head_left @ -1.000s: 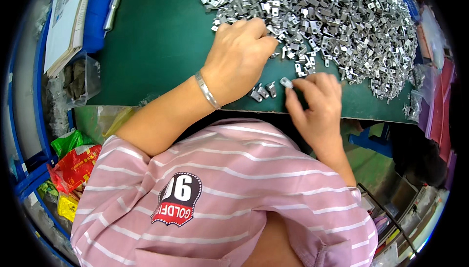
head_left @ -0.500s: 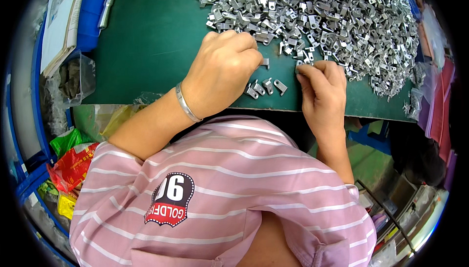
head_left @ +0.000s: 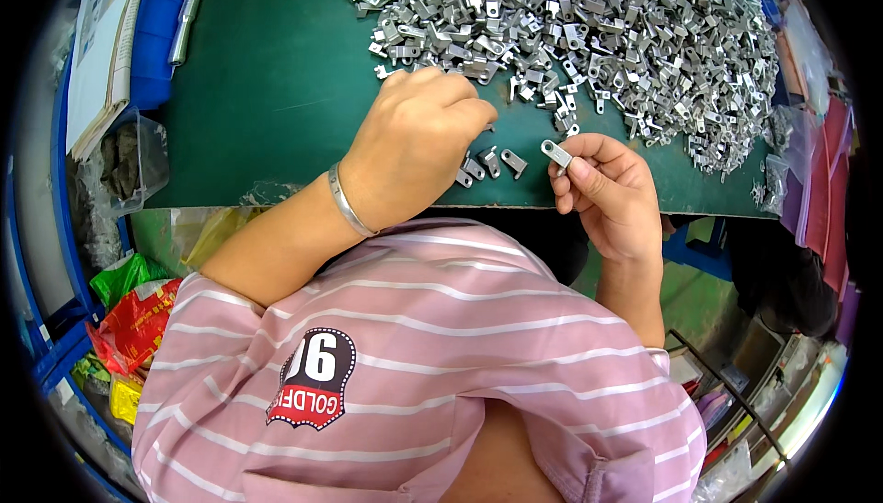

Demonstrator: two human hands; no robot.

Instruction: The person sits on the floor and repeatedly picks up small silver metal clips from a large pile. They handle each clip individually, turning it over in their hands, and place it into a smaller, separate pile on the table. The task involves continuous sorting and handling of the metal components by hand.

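Pile (head_left: 589,43) of metal parts spreads over the far right of the green bench (head_left: 267,117); papers (head_left: 103,52) and a clear box (head_left: 153,167) stand off its left side. Its top is cut off by the frame. The left hand (head_left: 411,144) is curled, fingertips hidden; whether it grips anything I cannot tell. Loose parts (head_left: 514,164) lie between the hands. The right hand (head_left: 614,190) pinches a bracket (head_left: 557,154), silvery, with a hole in its rounded end.

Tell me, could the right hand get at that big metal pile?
Probably yes: the pile lies just beyond the right hand and nothing visible blocks the way, though it holds one metal piece.
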